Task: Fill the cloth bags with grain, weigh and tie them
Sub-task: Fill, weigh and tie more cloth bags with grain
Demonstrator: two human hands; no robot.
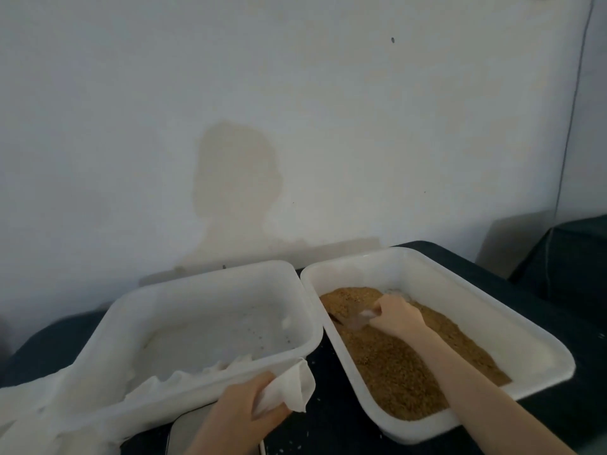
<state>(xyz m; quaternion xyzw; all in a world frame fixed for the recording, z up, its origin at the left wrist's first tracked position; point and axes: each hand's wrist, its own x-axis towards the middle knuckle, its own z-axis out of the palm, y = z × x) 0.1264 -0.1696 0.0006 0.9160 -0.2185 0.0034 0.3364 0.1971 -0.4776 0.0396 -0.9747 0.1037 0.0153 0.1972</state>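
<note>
Gripping a clear scoop (353, 318) with the right hand (395, 318), digging into grain (394, 359) in the right tub (542, 343); pinching the cloth bag (289, 389) at the left tub's (98, 326) near corner with the left hand (244, 412), lying left and nearer of the scoop

left hand (244, 410): grips a white cloth bag (289, 394) at the near corner of the left tub (210, 323).
right hand (395, 315): holds a clear scoop (353, 318) dug into the grain (394, 366).
right tub (492, 323): white, holds the brown grain.
left tub: white, cloth draped over its near rim.
desk (328, 421): dark, carries both tubs side by side.
wall (295, 126): pale, with a brownish stain (236, 178).
</note>
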